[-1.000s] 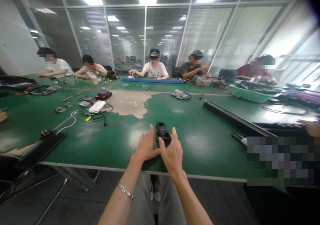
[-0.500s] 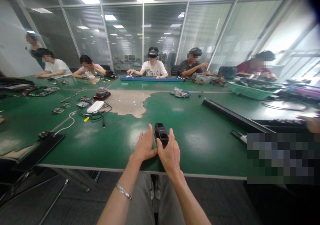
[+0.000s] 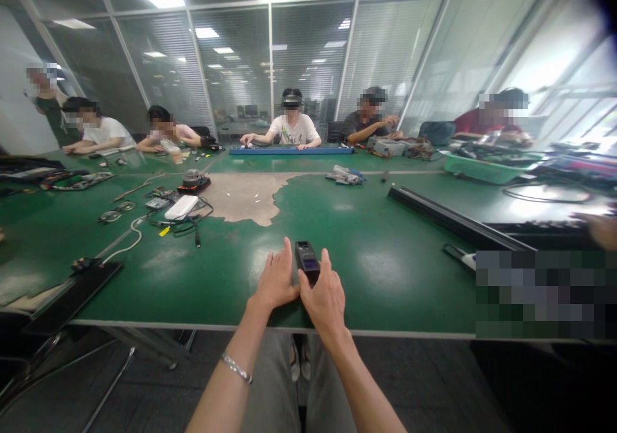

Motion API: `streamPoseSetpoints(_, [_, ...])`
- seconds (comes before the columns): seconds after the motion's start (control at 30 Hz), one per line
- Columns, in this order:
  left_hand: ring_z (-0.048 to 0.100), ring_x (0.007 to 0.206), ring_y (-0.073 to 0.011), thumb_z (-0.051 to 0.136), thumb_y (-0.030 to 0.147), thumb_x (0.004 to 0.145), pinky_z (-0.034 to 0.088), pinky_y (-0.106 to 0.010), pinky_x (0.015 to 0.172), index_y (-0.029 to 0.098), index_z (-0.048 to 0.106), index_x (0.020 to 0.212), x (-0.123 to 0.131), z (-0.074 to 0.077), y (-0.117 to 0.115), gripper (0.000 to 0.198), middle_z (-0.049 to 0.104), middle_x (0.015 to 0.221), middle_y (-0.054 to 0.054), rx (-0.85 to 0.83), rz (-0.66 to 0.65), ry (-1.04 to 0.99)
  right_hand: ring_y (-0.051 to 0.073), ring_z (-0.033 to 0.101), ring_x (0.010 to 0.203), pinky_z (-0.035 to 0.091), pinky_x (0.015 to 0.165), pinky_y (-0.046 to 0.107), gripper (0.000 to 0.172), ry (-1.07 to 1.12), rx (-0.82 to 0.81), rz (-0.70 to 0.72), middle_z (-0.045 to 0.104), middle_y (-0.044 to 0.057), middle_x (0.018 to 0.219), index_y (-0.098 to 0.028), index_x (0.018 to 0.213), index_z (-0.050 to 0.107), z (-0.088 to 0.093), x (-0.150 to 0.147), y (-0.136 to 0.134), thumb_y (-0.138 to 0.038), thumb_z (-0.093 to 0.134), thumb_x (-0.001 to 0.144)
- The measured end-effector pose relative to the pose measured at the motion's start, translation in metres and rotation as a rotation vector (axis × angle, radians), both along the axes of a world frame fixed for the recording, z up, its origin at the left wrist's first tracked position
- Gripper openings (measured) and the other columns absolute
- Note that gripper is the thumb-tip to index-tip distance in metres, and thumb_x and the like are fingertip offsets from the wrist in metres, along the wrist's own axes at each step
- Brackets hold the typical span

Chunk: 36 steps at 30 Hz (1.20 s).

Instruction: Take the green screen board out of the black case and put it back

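A small black device (image 3: 307, 258) with a dark screen lies on the green table (image 3: 385, 291), close to the front edge. My left hand (image 3: 276, 277) rests just to its left, thumb stretched toward the right hand and fingers pointing forward, with nothing in it. My right hand (image 3: 324, 291) lies at the device's near right side, its thumb and fingers spread around the near end. The two thumbs almost meet in front of the device. The right hand partly hides the device's near end.
Left of centre lie a white box (image 3: 182, 207) with cables and glasses (image 3: 117, 212). Grey gloves (image 3: 346, 175) lie farther back. A long black bar (image 3: 453, 218) and a green basket (image 3: 486, 168) are on the right. Several people sit across the table.
The view has shifted slightly. The device's screen now shows a bluish tint. My hands keep nearly the same pose around it. The standing person at far left has changed posture.
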<state>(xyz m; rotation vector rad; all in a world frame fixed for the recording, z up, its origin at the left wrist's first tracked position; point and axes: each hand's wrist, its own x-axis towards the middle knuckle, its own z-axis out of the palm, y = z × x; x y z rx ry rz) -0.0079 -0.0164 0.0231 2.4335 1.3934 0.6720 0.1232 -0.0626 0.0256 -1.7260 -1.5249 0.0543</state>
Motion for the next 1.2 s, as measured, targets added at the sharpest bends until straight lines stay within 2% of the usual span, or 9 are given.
streamPoseSetpoints(0.17, [0.024, 0.145, -0.0290, 0.057, 0.030, 0.076, 0.013, -0.054, 0.118, 0.015, -0.031, 0.146, 0.000, 0.000, -0.001, 0.114, 0.025, 0.158, -0.015, -0.012, 0.001, 0.020, 0.033, 0.051, 0.121, 0.044, 0.098, 0.049, 0.085, 0.003, 0.151, 0.065, 0.049, 0.022, 0.141, -0.008, 0.152, 0.020, -0.003, 0.004, 0.004, -0.052, 0.054, 0.087])
streamPoseSetpoints(0.23, [0.023, 0.145, -0.0281, 0.056, 0.028, 0.075, 0.013, -0.054, 0.118, 0.015, -0.030, 0.147, 0.000, 0.000, -0.002, 0.113, 0.026, 0.158, -0.014, -0.004, 0.000, 0.022, 0.032, 0.048, 0.126, 0.041, 0.101, 0.049, 0.087, 0.011, 0.184, 0.095, 0.045, 0.022, 0.145, -0.008, 0.152, 0.018, -0.005, 0.005, 0.007, -0.053, 0.054, 0.087])
streamPoseSetpoints(0.4, [0.025, 0.144, -0.0278, 0.056, 0.028, 0.075, 0.014, -0.054, 0.118, 0.017, -0.028, 0.148, 0.002, 0.003, -0.003, 0.112, 0.030, 0.156, -0.012, -0.010, 0.003, 0.041, 0.030, 0.056, 0.115, 0.046, 0.096, 0.046, 0.080, 0.039, 0.110, 0.138, 0.052, 0.021, 0.139, -0.009, 0.153, 0.016, -0.011, 0.009, 0.008, -0.049, 0.048, 0.091])
streamPoseSetpoints(0.57, [0.026, 0.143, -0.0287, 0.057, 0.034, 0.077, 0.013, -0.054, 0.118, 0.015, -0.027, 0.148, 0.003, 0.004, -0.003, 0.112, 0.032, 0.155, -0.014, -0.019, 0.002, 0.058, 0.031, 0.058, 0.113, 0.049, 0.091, 0.044, 0.075, 0.001, 0.053, 0.115, 0.057, 0.023, 0.131, -0.005, 0.151, 0.019, -0.012, 0.009, 0.004, -0.045, 0.043, 0.093])
streamPoseSetpoints(0.87, [0.026, 0.144, -0.0289, 0.056, 0.034, 0.078, 0.013, -0.055, 0.118, 0.015, -0.025, 0.149, 0.002, 0.002, -0.004, 0.110, 0.030, 0.155, -0.016, -0.006, 0.020, 0.071, 0.030, 0.061, 0.108, 0.049, 0.089, 0.043, 0.078, 0.002, 0.066, 0.087, 0.060, 0.022, 0.126, -0.005, 0.152, 0.015, -0.012, 0.008, 0.001, -0.046, 0.045, 0.092])
streamPoseSetpoints(1.07, [0.024, 0.145, -0.0275, 0.056, 0.030, 0.075, 0.013, -0.053, 0.118, 0.014, -0.027, 0.148, 0.001, 0.001, -0.004, 0.112, 0.030, 0.156, -0.016, -0.003, 0.014, 0.059, 0.032, 0.053, 0.120, 0.045, 0.098, 0.047, 0.087, 0.027, 0.160, 0.093, 0.050, 0.023, 0.139, -0.006, 0.152, 0.016, -0.008, 0.008, 0.000, -0.055, 0.051, 0.089])
streamPoseSetpoints(1.2, [0.024, 0.145, -0.0282, 0.056, 0.033, 0.077, 0.014, -0.053, 0.118, 0.013, -0.024, 0.149, 0.000, -0.001, -0.003, 0.109, 0.029, 0.156, -0.017, 0.022, 0.007, 0.040, 0.030, 0.056, 0.116, 0.047, 0.095, 0.044, 0.084, 0.031, 0.148, 0.104, 0.055, 0.021, 0.135, -0.008, 0.153, 0.014, -0.005, 0.007, -0.003, -0.052, 0.049, 0.091])
